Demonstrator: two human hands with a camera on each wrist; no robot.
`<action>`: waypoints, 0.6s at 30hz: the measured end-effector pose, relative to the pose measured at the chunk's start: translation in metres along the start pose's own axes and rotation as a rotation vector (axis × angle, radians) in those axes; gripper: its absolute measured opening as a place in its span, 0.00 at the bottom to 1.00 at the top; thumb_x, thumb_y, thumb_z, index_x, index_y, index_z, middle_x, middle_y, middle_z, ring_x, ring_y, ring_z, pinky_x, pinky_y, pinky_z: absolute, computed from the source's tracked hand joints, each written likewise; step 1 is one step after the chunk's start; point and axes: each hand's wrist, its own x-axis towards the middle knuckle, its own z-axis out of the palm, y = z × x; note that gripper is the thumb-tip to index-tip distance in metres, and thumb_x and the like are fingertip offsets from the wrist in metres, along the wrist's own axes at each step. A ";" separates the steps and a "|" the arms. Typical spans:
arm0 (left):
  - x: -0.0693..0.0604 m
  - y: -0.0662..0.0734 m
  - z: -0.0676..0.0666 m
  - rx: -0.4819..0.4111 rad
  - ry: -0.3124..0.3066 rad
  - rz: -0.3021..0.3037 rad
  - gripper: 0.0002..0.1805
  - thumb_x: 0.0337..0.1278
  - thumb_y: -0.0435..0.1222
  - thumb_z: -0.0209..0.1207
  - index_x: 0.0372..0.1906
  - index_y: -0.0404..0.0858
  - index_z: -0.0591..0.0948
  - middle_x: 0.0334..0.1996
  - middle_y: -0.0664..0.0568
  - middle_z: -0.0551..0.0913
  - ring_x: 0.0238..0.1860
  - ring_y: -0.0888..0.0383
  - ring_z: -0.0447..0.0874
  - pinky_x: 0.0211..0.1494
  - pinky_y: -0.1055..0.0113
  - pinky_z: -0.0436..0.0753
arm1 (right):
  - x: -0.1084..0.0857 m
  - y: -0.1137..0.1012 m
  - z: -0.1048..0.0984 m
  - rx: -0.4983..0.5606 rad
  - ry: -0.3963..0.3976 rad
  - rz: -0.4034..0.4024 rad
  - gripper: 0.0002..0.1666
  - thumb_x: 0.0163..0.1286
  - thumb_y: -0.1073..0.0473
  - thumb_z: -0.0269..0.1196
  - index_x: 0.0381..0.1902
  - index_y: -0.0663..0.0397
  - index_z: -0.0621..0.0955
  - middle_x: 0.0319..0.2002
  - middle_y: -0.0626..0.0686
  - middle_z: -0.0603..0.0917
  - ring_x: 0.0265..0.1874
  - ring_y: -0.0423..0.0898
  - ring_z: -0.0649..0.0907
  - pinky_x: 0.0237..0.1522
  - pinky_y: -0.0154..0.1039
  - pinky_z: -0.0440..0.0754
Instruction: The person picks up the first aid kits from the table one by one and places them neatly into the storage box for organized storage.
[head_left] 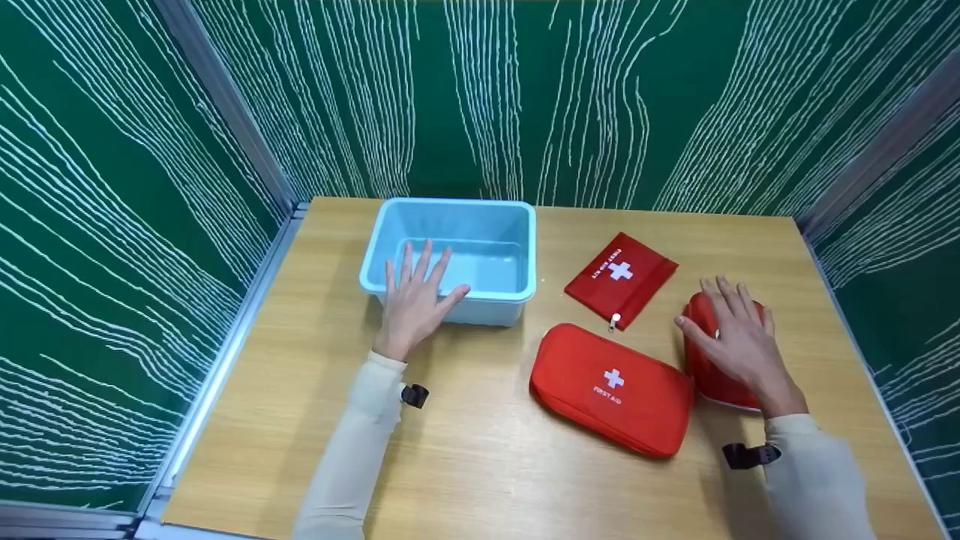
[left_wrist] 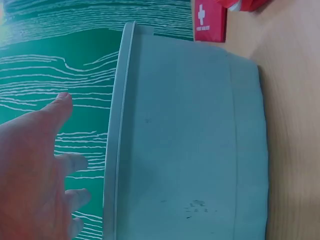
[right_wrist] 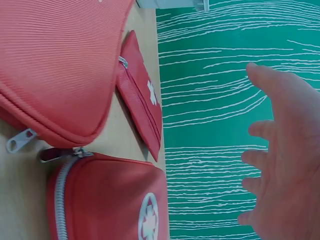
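Note:
My left hand (head_left: 415, 306), fingers spread, hovers over the near rim of a light blue plastic bin (head_left: 450, 309). The left wrist view shows that hand (left_wrist: 30, 165) apart from the bin's outer wall (left_wrist: 180, 135). On the right, my right hand (head_left: 739, 341) is above a small red first aid case (head_left: 701, 367) and partly hides it. A gap separates this hand (right_wrist: 290, 155) from the case (right_wrist: 115, 195) in the right wrist view. A larger red first aid case (head_left: 611, 390) lies left of the small one. Behind it lies a flat red first aid pouch (head_left: 621, 281).
Everything stands on a wooden table (head_left: 465, 450). Green panels (head_left: 427, 112) with wavy white lines stand along its back and both sides, joined by metal posts (head_left: 232, 97). Zipper pulls (right_wrist: 22, 140) stick out from the two cases where they sit close together.

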 end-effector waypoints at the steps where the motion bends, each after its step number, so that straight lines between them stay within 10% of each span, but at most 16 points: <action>1: -0.001 0.000 0.001 0.003 0.010 0.006 0.43 0.62 0.70 0.36 0.77 0.55 0.54 0.79 0.50 0.47 0.79 0.42 0.35 0.74 0.36 0.37 | -0.001 0.000 0.002 -0.002 -0.001 0.001 0.54 0.65 0.34 0.58 0.78 0.51 0.50 0.75 0.67 0.50 0.73 0.70 0.45 0.64 0.77 0.36; 14: -0.014 -0.010 0.006 -0.028 0.158 0.012 0.36 0.66 0.64 0.43 0.72 0.49 0.66 0.75 0.49 0.61 0.77 0.47 0.50 0.75 0.38 0.43 | -0.036 -0.005 0.039 0.004 0.078 0.033 0.30 0.64 0.44 0.64 0.51 0.65 0.78 0.51 0.66 0.73 0.52 0.65 0.68 0.53 0.65 0.65; 18: -0.016 -0.014 0.007 -0.032 0.162 0.013 0.36 0.67 0.63 0.42 0.71 0.48 0.67 0.74 0.49 0.62 0.77 0.45 0.52 0.75 0.38 0.44 | -0.064 -0.006 0.048 0.040 0.080 0.221 0.23 0.69 0.45 0.60 0.43 0.62 0.78 0.38 0.61 0.76 0.39 0.57 0.73 0.39 0.51 0.71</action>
